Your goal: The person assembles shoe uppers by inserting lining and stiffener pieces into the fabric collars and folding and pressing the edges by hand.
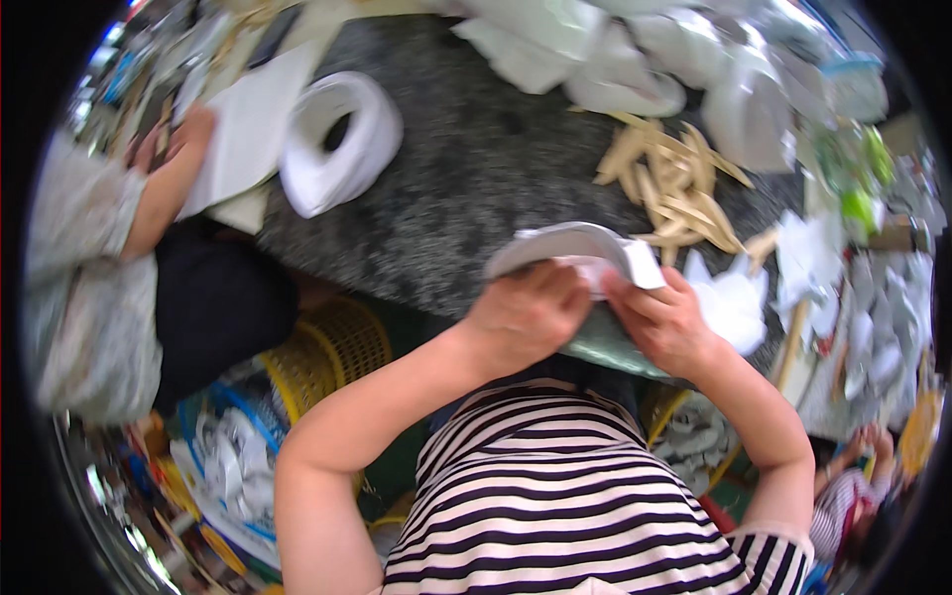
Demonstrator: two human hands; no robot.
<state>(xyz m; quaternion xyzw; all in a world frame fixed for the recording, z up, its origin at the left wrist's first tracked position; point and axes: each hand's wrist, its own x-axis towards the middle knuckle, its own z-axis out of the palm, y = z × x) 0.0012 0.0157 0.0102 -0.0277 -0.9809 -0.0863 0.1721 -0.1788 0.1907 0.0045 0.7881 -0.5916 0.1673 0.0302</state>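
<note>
A curved white piece [565, 240], bent into an arch like a shoe upper, is held near the front edge of the dark table. My left hand [529, 312] is closed on its left part, fingers curled against the inner side. My right hand [662, 325] pinches the right end, where a white flap stands out. Fingertips of both hands come close together inside the arch, and part of the piece is hidden behind them. Just right of my right hand lie white cut pieces [732, 302]. Beyond them is a pile of tan curved strips [674, 183].
A thick ring-shaped stack of white pieces [362, 164] stands on the dark tabletop [446, 149] at left. White plastic bags [595, 59] line the far side. At left, a co-worker's hand [188, 139] is beside a white sheet [253, 119]. Yellow baskets [347, 342] stand below the table.
</note>
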